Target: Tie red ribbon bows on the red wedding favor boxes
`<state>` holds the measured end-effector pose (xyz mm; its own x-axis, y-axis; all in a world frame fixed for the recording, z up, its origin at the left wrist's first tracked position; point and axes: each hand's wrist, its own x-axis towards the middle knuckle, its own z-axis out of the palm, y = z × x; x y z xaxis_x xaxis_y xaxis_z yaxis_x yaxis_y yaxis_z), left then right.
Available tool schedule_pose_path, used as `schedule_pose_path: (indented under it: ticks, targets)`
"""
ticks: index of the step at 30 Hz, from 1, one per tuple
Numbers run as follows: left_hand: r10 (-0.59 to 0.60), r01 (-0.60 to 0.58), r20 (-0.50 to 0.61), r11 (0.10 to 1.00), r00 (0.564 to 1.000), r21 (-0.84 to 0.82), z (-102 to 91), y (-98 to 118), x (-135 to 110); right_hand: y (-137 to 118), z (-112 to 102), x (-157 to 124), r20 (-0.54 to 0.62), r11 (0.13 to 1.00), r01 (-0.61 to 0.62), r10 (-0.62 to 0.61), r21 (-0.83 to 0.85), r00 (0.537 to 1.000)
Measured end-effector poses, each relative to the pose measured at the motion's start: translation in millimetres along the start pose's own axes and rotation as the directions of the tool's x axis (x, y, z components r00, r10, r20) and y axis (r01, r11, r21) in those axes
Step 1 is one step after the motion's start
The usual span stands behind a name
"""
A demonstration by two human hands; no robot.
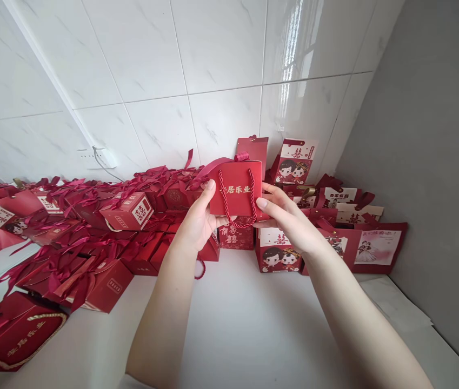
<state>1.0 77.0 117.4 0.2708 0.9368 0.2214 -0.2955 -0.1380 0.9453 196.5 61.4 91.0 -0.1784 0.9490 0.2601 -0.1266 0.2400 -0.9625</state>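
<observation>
I hold up a small red gift box point(237, 186) with gold characters, a red rope handle and a ribbon on top, above the white tabletop point(237, 319). My left hand point(199, 219) grips its left edge, thumb on the front. My right hand point(284, 213) pinches its right edge with the fingers curled behind it. Just below the held box stand a dark red patterned box point(235, 236) and a red-and-white box with two cartoon figures point(278, 251).
A heap of red ribboned gift boxes point(91, 227) fills the left side and back. More cartoon-printed boxes point(294, 162) and flat red cards point(377, 246) lie at the right against the grey wall. A wall socket point(103, 158) sits on the white tiles.
</observation>
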Motion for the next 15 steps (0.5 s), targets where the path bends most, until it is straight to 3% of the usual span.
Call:
schedule_pose_path:
  ticks: [3, 5, 9, 13, 15]
  targets:
    - [-0.002, 0.002, -0.016, 1.0, 1.0, 0.012, -1.5, -3.2, 1.4, 3.4, 0.1, 2.7, -0.042, 0.999, 0.014, -0.016, -0.036, 0.999]
    - [-0.027, 0.027, -0.011, 0.999, 1.0, 0.018, 0.0, -7.2, 2.4, 6.9, 0.4, 4.6, -0.141, 0.99, 0.052, -0.07, -0.129, 0.987]
    - [-0.029, 0.028, 0.032, 0.999, 0.999, 0.037, 12.5, -14.8, 1.7, 12.7, 3.7, 4.2, -0.313, 0.906, 0.127, -0.267, -0.404, 0.911]
    - [-0.007, 0.02, -0.086, 0.988, 0.996, 0.155, 27.0, -15.3, -1.3, 9.0, 8.5, -2.7, -0.236, 0.803, 0.192, -0.38, -0.565, 0.894]
    - [0.018, 0.0, -0.138, 0.991, 0.99, 0.131, 28.0, -13.4, -1.4, 4.2, 8.5, -5.5, -0.21, 0.792, 0.213, -0.392, -0.572, 0.896]
